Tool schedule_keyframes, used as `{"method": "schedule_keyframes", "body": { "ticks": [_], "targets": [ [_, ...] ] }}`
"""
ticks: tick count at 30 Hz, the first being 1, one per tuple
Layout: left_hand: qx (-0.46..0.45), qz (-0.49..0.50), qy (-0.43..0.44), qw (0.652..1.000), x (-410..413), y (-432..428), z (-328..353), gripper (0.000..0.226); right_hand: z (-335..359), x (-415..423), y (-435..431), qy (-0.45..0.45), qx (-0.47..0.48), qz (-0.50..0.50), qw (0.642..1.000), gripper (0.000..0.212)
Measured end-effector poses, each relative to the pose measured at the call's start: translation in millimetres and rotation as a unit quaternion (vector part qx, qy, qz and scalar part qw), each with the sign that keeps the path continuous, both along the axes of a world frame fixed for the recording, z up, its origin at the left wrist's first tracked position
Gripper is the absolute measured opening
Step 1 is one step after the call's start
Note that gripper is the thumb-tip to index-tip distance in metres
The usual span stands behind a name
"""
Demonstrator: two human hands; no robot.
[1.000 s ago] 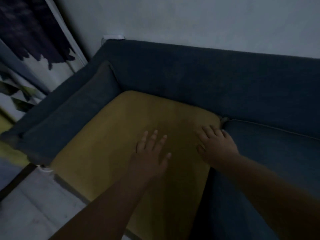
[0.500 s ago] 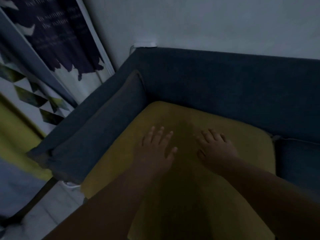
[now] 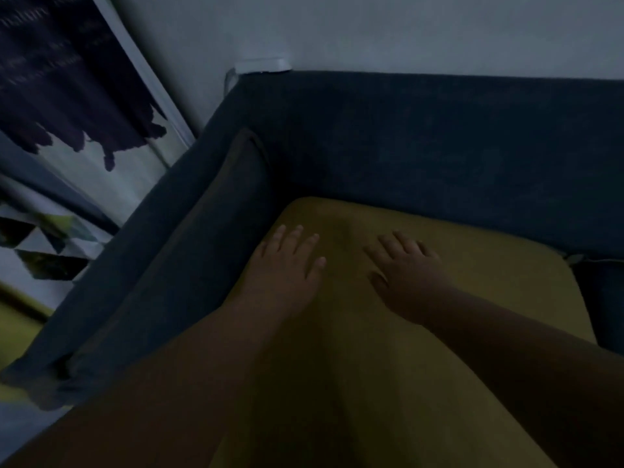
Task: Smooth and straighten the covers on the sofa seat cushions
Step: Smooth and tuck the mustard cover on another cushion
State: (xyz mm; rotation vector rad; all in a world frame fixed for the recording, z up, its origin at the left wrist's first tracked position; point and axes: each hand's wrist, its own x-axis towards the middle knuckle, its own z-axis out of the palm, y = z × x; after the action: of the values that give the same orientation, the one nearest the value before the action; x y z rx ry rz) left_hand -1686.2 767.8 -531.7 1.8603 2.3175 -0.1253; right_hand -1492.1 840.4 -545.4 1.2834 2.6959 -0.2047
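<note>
Both hands lie flat on the yellow seat cushion (image 3: 456, 298), which sits in the left corner of the dark blue sofa (image 3: 439, 146), against the backrest and beside the armrest (image 3: 141, 265). The left hand (image 3: 287, 268) rests on the left part of the cushion, just beside the dark side pillow (image 3: 202, 238) that leans along the armrest; its fingers (image 3: 297, 238) are stretched out, a little spread, and they hold nothing. The right hand (image 3: 408, 275) lies near it, more to the middle, palm down, fingers slightly bent and spread, also with nothing in the grip. I judge that the step in hand is the smoothing of the yellow cover: the palms press on the cloth near the back of the cushion. The light is very weak, so I cannot tell whether wrinkles remain; a darker band between the two hands may be a shadow or a soft fold. The next move probably calls for a sweep of the flat palms outward, toward the edges and the back corner, with even pressure, so that the loose cloth goes to the seams and does not gather again. At the right edge, the blue neighbouring cushion (image 3: 604, 298) touches the yellow one, and its cover would need the same care afterwards. No container shows in this view; nothing lies on the cushion except the hands.
</note>
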Motion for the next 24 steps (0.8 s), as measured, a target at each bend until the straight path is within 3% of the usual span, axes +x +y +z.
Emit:
{"method": "schedule_keyframes", "body": {
  "ticks": [5,8,11,16,24],
  "targets": [
    [-0.028,-0.035,0.014,0.999,-44,31,-33,0.058,-32,-13,10,-0.019,-0.018,-0.039,0.999,0.058],
    [0.010,-0.086,0.041,0.995,-71,48,-60,0.072,-52,-30,21,0.006,-0.024,-0.099,0.995,0.065],
    [-0.002,-0.113,0.036,0.993,-100,65,-85,0.066,-79,-51,36,0.009,-0.031,-0.125,0.992,0.068],
    [-0.001,-0.158,0.009,0.987,-139,115,-121,0.068,-109,-97,64,0.016,-0.034,-0.160,0.986,0.059],
    [0.034,-0.127,-0.054,0.990,-163,215,-155,0.055,-147,-164,146,0.046,0.014,-0.170,0.984,0.063]
  ]
}}
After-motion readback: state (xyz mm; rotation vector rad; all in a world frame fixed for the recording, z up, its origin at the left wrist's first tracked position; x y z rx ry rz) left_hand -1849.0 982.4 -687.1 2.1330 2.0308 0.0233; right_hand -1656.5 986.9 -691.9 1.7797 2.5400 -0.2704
